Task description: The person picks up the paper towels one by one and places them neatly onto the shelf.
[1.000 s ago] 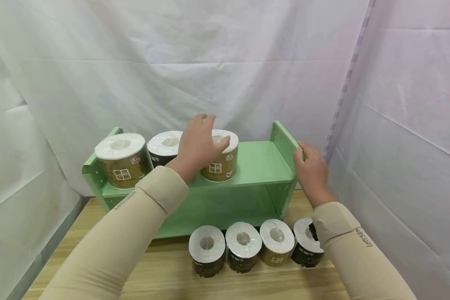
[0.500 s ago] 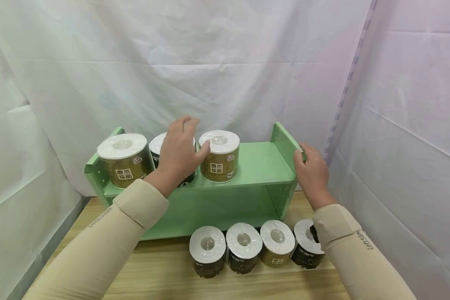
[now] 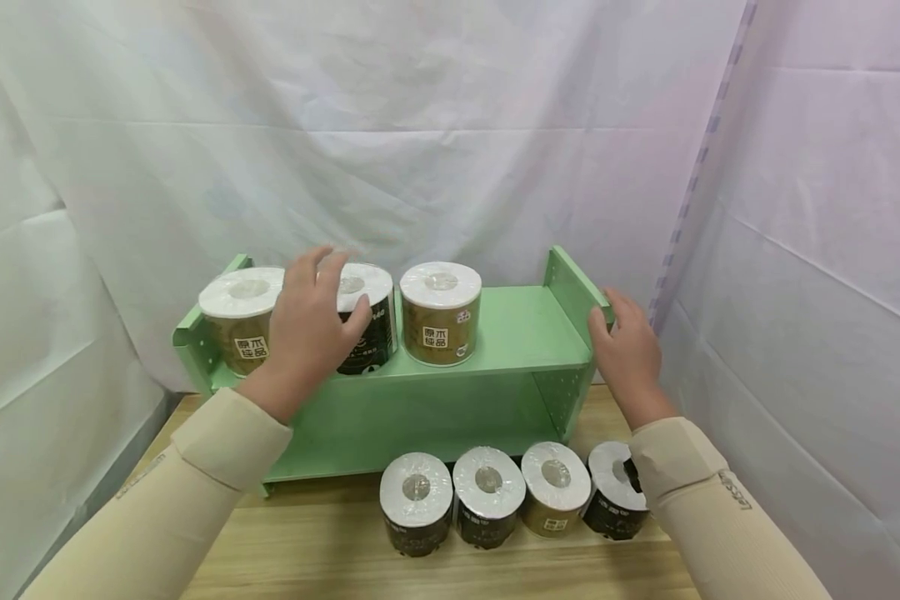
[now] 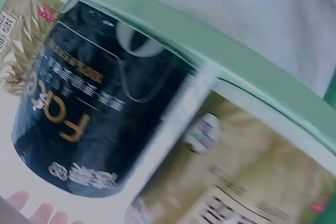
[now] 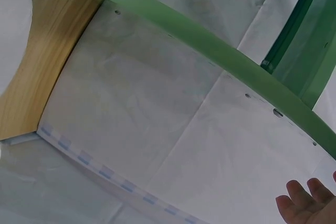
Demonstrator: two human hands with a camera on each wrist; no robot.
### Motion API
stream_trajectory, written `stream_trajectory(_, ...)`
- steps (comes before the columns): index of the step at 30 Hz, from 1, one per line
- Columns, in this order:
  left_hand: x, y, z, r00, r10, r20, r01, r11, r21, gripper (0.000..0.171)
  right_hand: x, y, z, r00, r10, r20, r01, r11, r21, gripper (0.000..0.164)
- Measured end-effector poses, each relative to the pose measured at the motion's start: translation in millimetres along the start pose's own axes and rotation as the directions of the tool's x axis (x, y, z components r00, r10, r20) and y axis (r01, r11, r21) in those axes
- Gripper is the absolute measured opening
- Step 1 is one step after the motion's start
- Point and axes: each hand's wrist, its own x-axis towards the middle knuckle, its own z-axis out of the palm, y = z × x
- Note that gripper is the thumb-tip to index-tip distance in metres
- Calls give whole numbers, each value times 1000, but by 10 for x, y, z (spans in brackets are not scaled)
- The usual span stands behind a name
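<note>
My left hand (image 3: pixel 307 321) hovers in front of the upper board of a green two-tier shelf (image 3: pixel 525 325), fingers loosely bent and thumb apart. It overlaps the left gold-wrapped toilet roll (image 3: pixel 243 333) and the black-wrapped toilet roll (image 3: pixel 371 333) in the head view. In the left wrist view its fingertips (image 4: pixel 42 213) show below the black roll. Another gold toilet roll (image 3: pixel 441 321) stands upright to the right on the same board. My right hand (image 3: pixel 630 346) grips the top edge of the shelf's right side panel, thumb inside and fingers outside.
On the wooden table (image 3: pixel 307 542) before the shelf stands a row of toilet rolls: two black ones (image 3: pixel 416 508) on the left, a gold one (image 3: pixel 555 492), and a black one (image 3: pixel 615 500) by the right sleeve. White cloth (image 3: pixel 450 125) hangs around the table.
My left hand has moved left along the upper board, from the right gold roll past the black roll toward the left gold roll. My right hand stays on the side panel.
</note>
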Motion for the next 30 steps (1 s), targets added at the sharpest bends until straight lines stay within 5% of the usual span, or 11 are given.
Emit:
stream_trajectory(5,-90,-109,-109,999,14,-42,-13,999,38,50,-35,14,-12,1000,-1,7,1,1000,9,54)
stream_trajectory(12,-233,-276,-200,981,67,-182,-53,995,78,47,-82,38,-24,999,-38,-10,38,999,-11,54)
stream_trajectory(17,-339,-378,-273,967,21,-253,-3,998,70,46,-123,40,-33,998,-61,-25,61,998,-18,54)
stream_trajectory(25,-460,-519,-417,970,-115,-213,128,991,48,49,-171,50,-41,996,-77,-53,76,997,-19,54)
stream_trajectory(30,-503,-588,-485,967,-143,-209,159,986,58,48,-195,57,-58,994,-82,-71,80,996,-26,55)
